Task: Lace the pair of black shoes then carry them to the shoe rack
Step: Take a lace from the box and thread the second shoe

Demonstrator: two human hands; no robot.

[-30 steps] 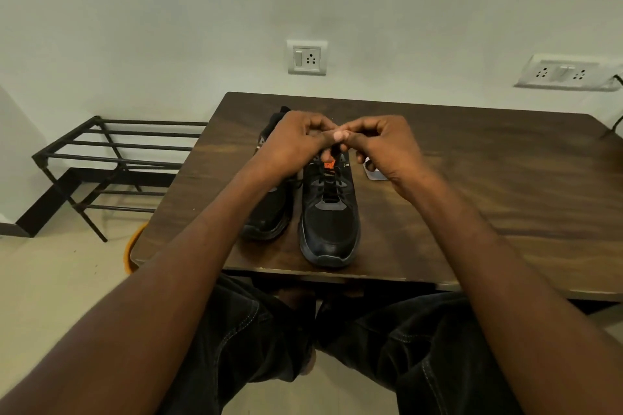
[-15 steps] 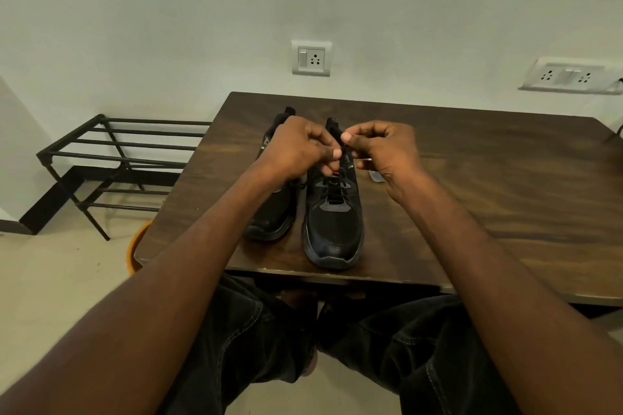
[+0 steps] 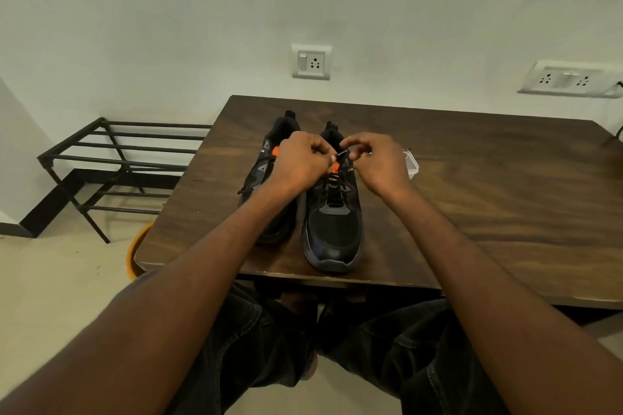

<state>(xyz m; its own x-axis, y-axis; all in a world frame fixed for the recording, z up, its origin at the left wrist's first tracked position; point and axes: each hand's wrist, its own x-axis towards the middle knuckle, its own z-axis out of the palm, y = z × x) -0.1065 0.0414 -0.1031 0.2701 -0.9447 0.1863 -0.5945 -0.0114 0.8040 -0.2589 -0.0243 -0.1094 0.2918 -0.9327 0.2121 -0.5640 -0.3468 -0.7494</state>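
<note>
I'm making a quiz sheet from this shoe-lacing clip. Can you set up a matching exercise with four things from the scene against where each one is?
Things:
1. shoe rack
2. right shoe
3. wall socket
4. clear plastic box

Places:
A. on the wall above the table's far edge
B. on the table, just past the right hand
C. on the floor, left of the table
D. near the table's front edge, under both hands

Pairs: 1-C, 2-D, 3-A, 4-B

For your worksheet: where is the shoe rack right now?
In the head view, the shoe rack stands on the floor against the wall, left of the table.
</note>
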